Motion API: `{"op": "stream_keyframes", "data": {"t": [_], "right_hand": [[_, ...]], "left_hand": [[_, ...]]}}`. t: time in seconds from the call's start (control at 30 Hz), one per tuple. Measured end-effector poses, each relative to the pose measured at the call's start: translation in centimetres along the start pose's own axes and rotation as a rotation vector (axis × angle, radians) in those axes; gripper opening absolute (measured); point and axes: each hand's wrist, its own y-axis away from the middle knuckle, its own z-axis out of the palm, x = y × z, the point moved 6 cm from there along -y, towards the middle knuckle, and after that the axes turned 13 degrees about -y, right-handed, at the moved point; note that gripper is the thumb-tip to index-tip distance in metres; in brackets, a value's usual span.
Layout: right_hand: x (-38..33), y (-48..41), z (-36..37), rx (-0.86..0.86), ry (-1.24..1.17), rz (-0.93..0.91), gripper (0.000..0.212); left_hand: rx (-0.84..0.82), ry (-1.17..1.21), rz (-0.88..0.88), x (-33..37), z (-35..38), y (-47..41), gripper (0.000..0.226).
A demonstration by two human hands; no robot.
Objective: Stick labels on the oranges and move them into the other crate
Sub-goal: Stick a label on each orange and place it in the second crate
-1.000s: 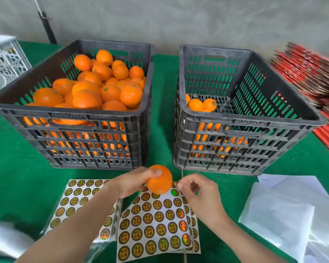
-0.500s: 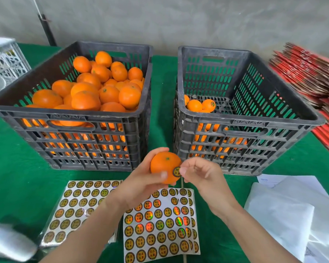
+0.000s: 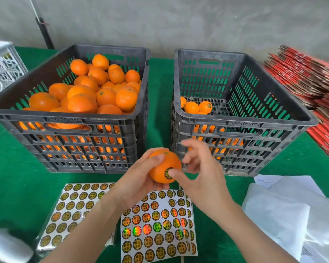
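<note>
Gripping one orange (image 3: 160, 166), fingers (image 3: 156, 158) curled round it, above the label sheet (image 3: 156, 228): left hand (image 3: 139, 179). Label (image 3: 168, 173), pinched free a second ago, is now lying on the peel; right hand (image 3: 203, 177) is pressing it with the thumb, other fingers spread, holding nothing. Orange is likely nearing readiness for the crate (image 3: 245, 118) behind-right of the sheet.

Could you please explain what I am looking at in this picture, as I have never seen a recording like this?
There is no machine here: a person works with bare hands, and the single picture comes from a camera worn on their head, looking down. The left hand holds an orange; the thumb of the right hand presses a round label onto it. On the green table stand a full crate and a mostly empty crate, with label sheets in front.
</note>
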Motion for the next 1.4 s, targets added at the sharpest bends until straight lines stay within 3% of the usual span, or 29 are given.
{"op": "stream_keyframes", "data": {"t": [0.07,0.17,0.23,0.33,0.47,0.57,0.63,0.7,0.8,0.87,1.0,1.1,1.17,1.3,1.4], "right_hand": [[0.4,-0.6,-0.4,-0.039,-0.065,0.110,0.069],[-0.7,-0.8,0.2,-0.182,-0.162,0.054,0.056],[-1.3,-0.8,0.5,-0.232,-0.153,0.016,0.062],[-2.7,-2.4,-1.2,-0.116,-0.081,-0.074,0.073],[-3.6,-7.9,-6.2,0.144,-0.049,-0.209,0.069],[-1.3,-15.2,-9.3,0.182,0.180,-0.083,0.067],[1.8,-19.7,-9.1,-0.055,0.449,0.100,0.067],[5.4,-21.9,-7.5,-0.430,0.758,0.248,0.069],[10.2,-22.0,-5.3,-0.827,0.975,0.473,0.067],[11.9,-21.5,-4.5,-0.945,1.070,0.514,0.065],[13.1,-21.2,-3.9,-1.006,1.181,0.469,0.051],[13.2,-21.4,-3.8,-0.971,1.109,0.518,0.053],[12.4,-22.3,-3.9,-0.856,1.061,0.445,0.055],[8.3,-24.3,-4.9,-0.420,0.773,0.075,0.050],[3.7,-23.0,-5.4,-0.130,0.505,-0.231,0.037]], "left_hand": [[0.004,-0.017,-0.006,0.6,0.2,0.2,0.046],[0.017,-0.089,0.038,2.1,1.1,0.0,0.052],[0.047,-0.165,0.090,3.7,1.6,-0.3,0.059],[0.143,-0.450,0.238,7.2,2.5,-0.8,0.047],[0.317,-0.708,0.586,12.4,3.5,-3.1,0.043],[0.393,-1.148,0.644,13.9,3.8,-6.8,0.031],[0.376,-1.292,0.621,13.9,3.9,-8.9,0.030],[0.376,-1.337,0.598,13.6,4.1,-9.9,0.027],[0.396,-1.350,0.601,13.3,3.8,-10.3,0.022],[0.393,-1.356,0.612,13.5,3.7,-10.2,0.020],[0.367,-1.340,0.624,13.5,3.5,-10.3,0.019],[0.372,-1.334,0.630,13.4,3.6,-10.2,0.020],[0.360,-1.336,0.622,13.4,3.8,-10.1,0.021],[0.352,-1.229,0.573,14.0,2.3,-8.8,0.029],[0.583,-1.277,0.536,16.4,-2.6,-7.5,0.038]]}}
